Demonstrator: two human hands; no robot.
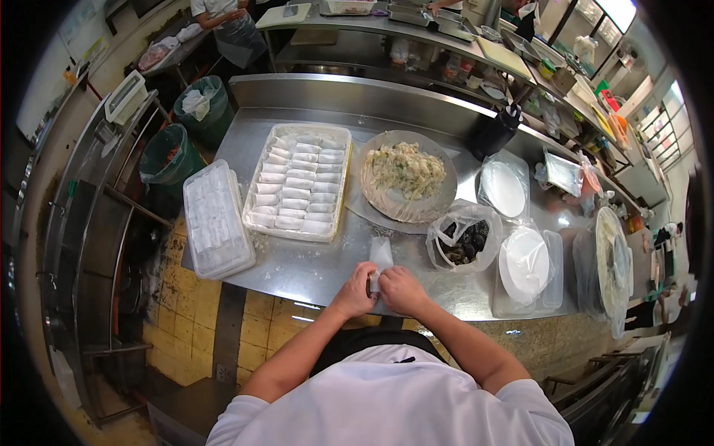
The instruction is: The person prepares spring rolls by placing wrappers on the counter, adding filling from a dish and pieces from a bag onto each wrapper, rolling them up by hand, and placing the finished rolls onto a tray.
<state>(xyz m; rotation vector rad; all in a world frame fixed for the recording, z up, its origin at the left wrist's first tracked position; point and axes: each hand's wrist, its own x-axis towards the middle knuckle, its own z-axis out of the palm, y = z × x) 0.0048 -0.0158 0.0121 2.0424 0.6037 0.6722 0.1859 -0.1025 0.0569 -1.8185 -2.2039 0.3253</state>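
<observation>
Close to the front edge of the steel table [297, 282], a white wrapper sheet [381, 253] lies between my hands, its far end flat on the metal. My left hand [355, 290] has its fingers curled on the near end of the wrapper. From the other side, my right hand [404, 290] pinches the same end. Any filling inside is hidden by my fingers. Ahead and to the left, a white tray [338, 182] holds rows of white rolls [296, 183]. Beyond the wrapper stands a round platter [364, 178] heaped with pale chopped filling [405, 169].
Left of the tray, a lidded plastic box [239, 256] with more rolls overhangs the table edge. To the right are a bag of dark pieces [470, 241], wrapped white plates [523, 264] and a black container [494, 134]. Green bins [172, 160] stand at left; other people work behind.
</observation>
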